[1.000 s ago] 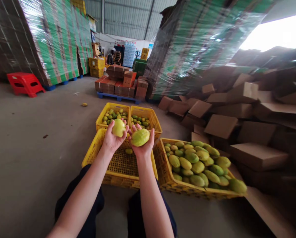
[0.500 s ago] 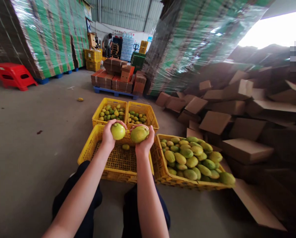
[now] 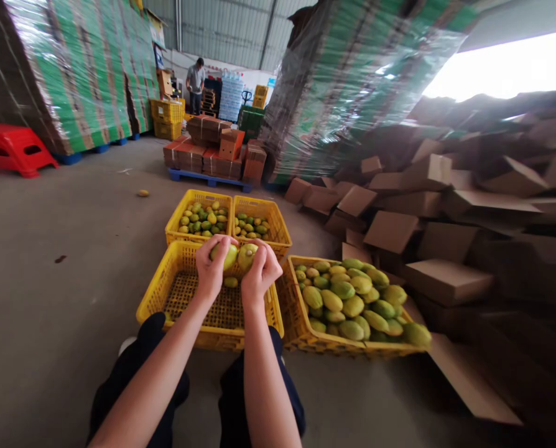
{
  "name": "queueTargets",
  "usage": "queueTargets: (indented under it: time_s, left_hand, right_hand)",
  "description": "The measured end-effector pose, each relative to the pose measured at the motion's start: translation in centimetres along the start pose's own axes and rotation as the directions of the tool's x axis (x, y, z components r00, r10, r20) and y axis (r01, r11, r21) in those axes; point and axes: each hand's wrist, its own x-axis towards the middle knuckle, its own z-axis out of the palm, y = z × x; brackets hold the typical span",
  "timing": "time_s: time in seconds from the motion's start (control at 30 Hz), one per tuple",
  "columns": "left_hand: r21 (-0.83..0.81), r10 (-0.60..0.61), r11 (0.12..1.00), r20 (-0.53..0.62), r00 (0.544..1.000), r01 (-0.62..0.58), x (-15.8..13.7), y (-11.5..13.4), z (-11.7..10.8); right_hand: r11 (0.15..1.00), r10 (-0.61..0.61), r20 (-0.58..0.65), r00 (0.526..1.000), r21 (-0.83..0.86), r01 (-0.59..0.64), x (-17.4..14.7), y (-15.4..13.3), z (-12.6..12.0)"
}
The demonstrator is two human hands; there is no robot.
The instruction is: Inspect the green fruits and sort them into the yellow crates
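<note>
My left hand (image 3: 209,269) is closed around a green-yellow papaya (image 3: 230,256), with the thumb bent over its near side. A second papaya (image 3: 247,256), its stem end facing me, sits in the grip of my right hand (image 3: 263,269). Both hands hover side by side over the far part of a yellow plastic crate (image 3: 153,291), the two fruits close together. One papaya (image 3: 230,282) lies on that crate's slatted bottom. To the right, another yellow crate (image 3: 327,344) is heaped with larger papayas (image 3: 353,306).
Behind are two yellow crates (image 3: 170,225) holding smaller fruit. Flattened cartons (image 3: 185,155) lie on a blue pallet (image 3: 210,180). Loose cardboard boxes (image 3: 390,230) pile up at right. A red stool (image 3: 19,149), a fruit (image 3: 142,193) on the floor, and a distant person (image 3: 195,81) are visible.
Both hands have turned inward, the fingers and thumbs now covering more of each papaya. The right papaya has rotated to show its stem end. The camera view has shifted slightly.
</note>
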Motion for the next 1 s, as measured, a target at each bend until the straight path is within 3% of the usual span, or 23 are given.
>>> queueTargets:
  time_s: [0.2, 0.47, 0.73, 0.87, 1.0]
  left_hand:
    - [-0.022, -0.064, 0.998, 0.038, 0.997, 0.065, 0.7, 0.1, -0.2]
    - [-0.05, -0.073, 0.996, 0.086, 0.994, 0.078, 0.8, -0.9, -0.8]
    - [-0.017, -0.119, 0.992, 0.177, 0.977, 0.124, 1.0, -1.5, -1.2]
    - [0.017, -0.037, 0.999, 0.238, 0.971, 0.034, 1.0, -1.0, -1.5]
    - [0.099, 0.013, 0.994, 0.351, 0.936, -0.051, 1.1, 0.1, -1.8]
  right_hand:
    - [0.999, 0.04, 0.027, 0.999, 0.035, -0.041, -0.5, 0.2, -0.2]
    - [0.993, -0.096, -0.011, 0.995, -0.076, 0.095, -1.1, 0.2, 0.0]
    - [0.987, -0.102, -0.044, 0.994, -0.129, 0.096, -1.2, 1.0, -0.1]
    - [0.99, -0.069, -0.061, 0.996, -0.126, 0.061, -1.2, 0.8, 0.0]
    - [0.997, -0.033, -0.086, 0.996, -0.077, 0.026, -1.1, 0.5, 0.1]
